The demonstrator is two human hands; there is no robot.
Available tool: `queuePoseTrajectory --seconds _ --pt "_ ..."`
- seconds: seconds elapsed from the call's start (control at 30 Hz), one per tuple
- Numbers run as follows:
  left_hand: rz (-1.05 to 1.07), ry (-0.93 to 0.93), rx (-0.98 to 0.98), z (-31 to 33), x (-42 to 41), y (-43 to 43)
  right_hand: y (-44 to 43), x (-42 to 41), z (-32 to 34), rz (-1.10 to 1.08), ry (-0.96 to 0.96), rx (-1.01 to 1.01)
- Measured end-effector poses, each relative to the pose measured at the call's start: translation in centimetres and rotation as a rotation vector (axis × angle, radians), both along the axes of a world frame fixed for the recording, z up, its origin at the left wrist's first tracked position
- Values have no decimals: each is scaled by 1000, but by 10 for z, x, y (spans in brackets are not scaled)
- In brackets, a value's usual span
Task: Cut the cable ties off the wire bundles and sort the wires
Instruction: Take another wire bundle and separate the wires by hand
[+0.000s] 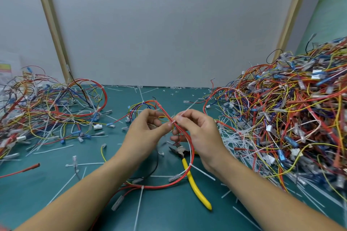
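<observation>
Head view
Wire bundle (185,138): held above the worktop (56,184) at picture centre. Its red strands run from 11 o'clock down to 5 o'clock through the grip. They then loop round and trail back toward 7 o'clock, onto the worktop.
Cable tie (173,122): small white band round the red strands, right at the point of grip. A white tail rises from it toward 1 o'clock.
Left hand (148,129): curled, thumb and forefinger pinching the bundle at the tie from the 9 o'clock side.
Right hand (199,133): curled, fingers (179,119) pinching at the tie from the 3 o'clock side. Both hands' fingertips almost meet across the band.
Cutters (195,185): lying on the worktop at 6 o'clock of the hands, untouched. Yellow handles point to 5 o'clock, dark nose to 11 o'clock, under the red loop.
Large wire pile (291,118): at 3 o'clock, mixed colours.
Smaller wire pile (47,110): at 9 o'clock.
Cut ties (50,149): white strips scattered on the worktop.
</observation>
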State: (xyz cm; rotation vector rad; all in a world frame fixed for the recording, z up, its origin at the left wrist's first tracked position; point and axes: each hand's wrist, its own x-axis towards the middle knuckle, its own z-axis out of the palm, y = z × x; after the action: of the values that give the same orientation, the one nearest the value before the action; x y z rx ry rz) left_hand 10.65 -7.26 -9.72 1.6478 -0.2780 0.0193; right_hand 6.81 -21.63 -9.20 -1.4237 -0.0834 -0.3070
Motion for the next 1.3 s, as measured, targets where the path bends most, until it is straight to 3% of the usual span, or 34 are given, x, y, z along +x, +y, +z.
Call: queuePoseTrajectory --seconds 0.3,0.6,1.3 --pt "-131 80 -241 7 -4 0 -2 -4 4 -66 -43 -107" --pt "-88 0 -188 8 -4 -1 0 -7 2 -261 -97 -218" --pt "-151 -21 -126 6 -4 -2 1 -4 1 -316 -95 -223"
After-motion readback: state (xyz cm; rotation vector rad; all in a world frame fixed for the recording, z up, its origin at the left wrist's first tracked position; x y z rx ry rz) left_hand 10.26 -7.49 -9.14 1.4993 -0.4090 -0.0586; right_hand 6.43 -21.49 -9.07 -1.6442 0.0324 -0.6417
